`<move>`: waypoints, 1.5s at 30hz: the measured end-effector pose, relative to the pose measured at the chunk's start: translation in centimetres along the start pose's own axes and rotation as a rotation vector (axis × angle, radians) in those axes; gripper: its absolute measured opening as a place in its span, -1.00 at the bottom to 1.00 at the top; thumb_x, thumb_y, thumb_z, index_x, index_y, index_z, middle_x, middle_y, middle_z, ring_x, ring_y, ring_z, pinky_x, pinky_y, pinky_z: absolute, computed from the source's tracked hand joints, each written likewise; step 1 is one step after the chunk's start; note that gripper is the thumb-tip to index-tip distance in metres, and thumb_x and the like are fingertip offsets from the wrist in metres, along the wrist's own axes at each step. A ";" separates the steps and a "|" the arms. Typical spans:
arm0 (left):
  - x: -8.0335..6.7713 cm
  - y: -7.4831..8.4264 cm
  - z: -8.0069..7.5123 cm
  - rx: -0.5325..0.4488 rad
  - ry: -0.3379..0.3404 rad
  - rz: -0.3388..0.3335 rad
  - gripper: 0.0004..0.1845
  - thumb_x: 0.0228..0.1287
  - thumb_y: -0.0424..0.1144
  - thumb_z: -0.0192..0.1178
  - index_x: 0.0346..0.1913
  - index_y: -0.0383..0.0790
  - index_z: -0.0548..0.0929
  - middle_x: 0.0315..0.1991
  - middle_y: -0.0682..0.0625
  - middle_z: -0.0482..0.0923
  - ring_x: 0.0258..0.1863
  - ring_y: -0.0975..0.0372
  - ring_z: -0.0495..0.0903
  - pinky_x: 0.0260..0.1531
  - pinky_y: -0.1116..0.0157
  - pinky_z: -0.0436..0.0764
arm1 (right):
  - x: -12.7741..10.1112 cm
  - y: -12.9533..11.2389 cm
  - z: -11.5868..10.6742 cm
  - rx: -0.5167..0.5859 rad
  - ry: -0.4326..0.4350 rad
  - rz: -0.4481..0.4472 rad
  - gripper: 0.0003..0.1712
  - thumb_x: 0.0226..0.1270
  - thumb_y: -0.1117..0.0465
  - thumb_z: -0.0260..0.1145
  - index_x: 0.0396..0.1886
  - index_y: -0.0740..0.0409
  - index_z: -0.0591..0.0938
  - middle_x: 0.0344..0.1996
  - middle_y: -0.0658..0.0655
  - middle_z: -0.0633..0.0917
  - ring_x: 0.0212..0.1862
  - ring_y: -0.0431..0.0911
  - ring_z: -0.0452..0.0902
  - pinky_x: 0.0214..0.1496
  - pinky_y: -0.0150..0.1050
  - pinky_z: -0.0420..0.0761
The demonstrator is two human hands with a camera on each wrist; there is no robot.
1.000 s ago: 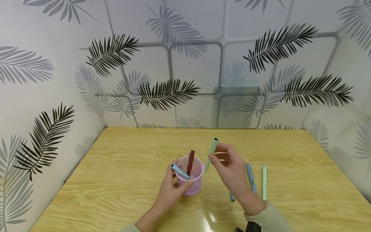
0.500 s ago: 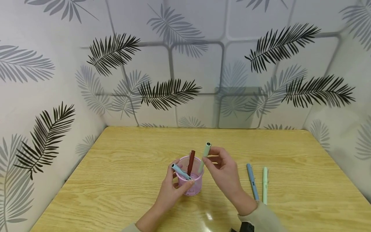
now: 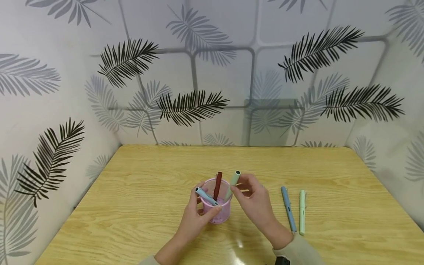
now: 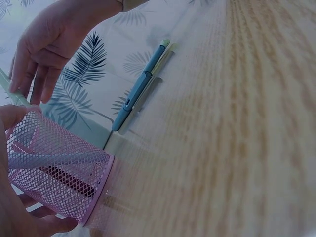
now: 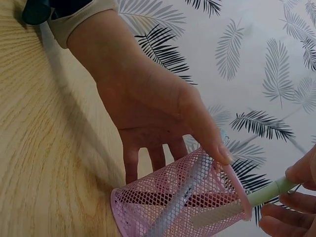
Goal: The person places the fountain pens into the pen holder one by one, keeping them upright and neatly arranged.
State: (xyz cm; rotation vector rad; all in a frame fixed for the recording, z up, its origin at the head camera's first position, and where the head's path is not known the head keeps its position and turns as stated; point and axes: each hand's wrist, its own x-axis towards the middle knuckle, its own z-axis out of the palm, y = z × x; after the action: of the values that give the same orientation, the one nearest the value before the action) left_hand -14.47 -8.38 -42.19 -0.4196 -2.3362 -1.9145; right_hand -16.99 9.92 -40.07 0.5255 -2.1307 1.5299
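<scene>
A pink mesh pen cup (image 3: 221, 214) stands on the table, gripped round its side and rim by my left hand (image 3: 196, 215). Inside it lean a dark red pen (image 3: 217, 186) and a light blue pen (image 3: 206, 195), capped ends up. My right hand (image 3: 255, 197) pinches a pale green pen (image 3: 234, 179) near its upper end at the cup's right rim. In the right wrist view, the lower part of that green pen (image 5: 217, 216) shows through the mesh, inside the cup.
To the right on the wooden table (image 3: 132, 184) lie a blue pen (image 3: 288, 209) and a light green pen (image 3: 302, 212), side by side. A wall with a leaf pattern (image 3: 225, 81) rises behind the table's back edge.
My right hand has moved left and down with the pale green pen, from beside the cup to its lower end inside it. My left hand keeps holding the cup in place.
</scene>
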 end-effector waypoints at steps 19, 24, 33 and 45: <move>-0.1 -0.6 0.0 0.001 0.013 0.008 -0.22 0.17 -0.29 0.27 0.37 -0.29 0.08 0.23 -0.32 0.27 0.10 -0.12 0.36 -0.06 -0.03 0.50 | -0.7 1.7 -0.8 -0.087 -0.020 0.005 -0.86 0.17 0.39 0.33 -0.26 0.20 0.60 -0.33 0.05 0.67 -0.29 -0.12 0.62 -0.36 -0.26 0.61; -0.1 -0.5 0.0 0.003 0.022 0.009 -0.22 0.16 -0.30 0.28 0.37 -0.31 0.08 0.22 -0.32 0.28 0.10 -0.13 0.36 -0.06 -0.03 0.50 | -0.8 1.9 -1.3 -0.087 -0.016 0.009 -0.88 0.18 0.37 0.33 -0.27 0.16 0.62 -0.33 0.04 0.68 -0.30 -0.13 0.61 -0.36 -0.26 0.61; 0.0 -1.3 0.1 0.009 0.038 0.016 -0.23 0.15 -0.28 0.29 0.36 -0.26 0.12 0.20 -0.29 0.31 0.09 -0.10 0.38 -0.08 0.04 0.53 | -1.3 2.3 -2.0 -0.103 -0.009 0.089 -0.86 0.18 0.36 0.34 -0.27 0.09 0.62 -0.33 -0.02 0.66 -0.30 -0.14 0.58 -0.36 -0.28 0.60; 0.1 -0.4 0.3 -0.017 0.022 0.030 -0.23 0.13 -0.33 0.30 0.35 -0.32 0.12 0.19 -0.32 0.31 0.07 -0.10 0.37 -0.08 -0.05 0.50 | -1.9 2.8 -4.8 -0.208 -0.016 0.105 -0.85 0.24 0.37 0.27 -0.19 0.16 0.61 -0.29 0.05 0.67 -0.28 -0.14 0.56 -0.38 -0.32 0.58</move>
State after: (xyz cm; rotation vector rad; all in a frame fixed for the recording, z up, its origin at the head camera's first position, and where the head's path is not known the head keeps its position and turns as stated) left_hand -14.64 -8.16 -42.60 -0.4311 -2.2881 -1.9174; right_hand -16.28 15.45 -41.99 0.3595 -2.3290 1.3392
